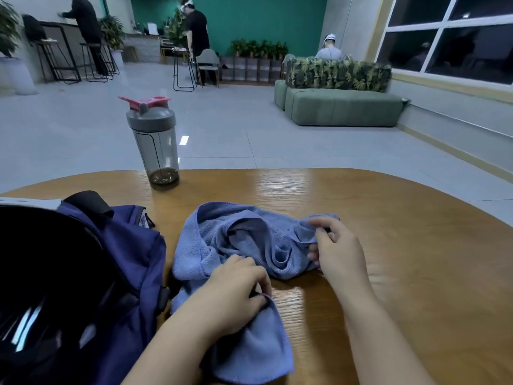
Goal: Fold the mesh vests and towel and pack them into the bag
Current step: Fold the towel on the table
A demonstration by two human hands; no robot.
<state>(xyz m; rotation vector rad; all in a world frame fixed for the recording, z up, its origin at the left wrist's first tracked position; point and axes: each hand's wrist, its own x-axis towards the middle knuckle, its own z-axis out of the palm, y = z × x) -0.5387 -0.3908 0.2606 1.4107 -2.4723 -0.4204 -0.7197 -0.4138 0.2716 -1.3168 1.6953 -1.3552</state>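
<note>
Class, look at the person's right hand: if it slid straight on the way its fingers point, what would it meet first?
The right hand points leftward, so it would probably push further into the bunched folds of the crumpled blue microfibre towel it already pinches; depth is unclear.

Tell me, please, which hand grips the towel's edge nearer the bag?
The left hand pinches the towel edge beside the purple bag; the right hand grips the far end.

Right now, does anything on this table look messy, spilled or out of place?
Nothing is spilled or damaged. The blue towel is only bunched and wrinkled, not yet folded, with the left hand and right hand each pinching an edge. The shaker bottle stands upright, its pink flip cap open, beside the purple bag.
</note>
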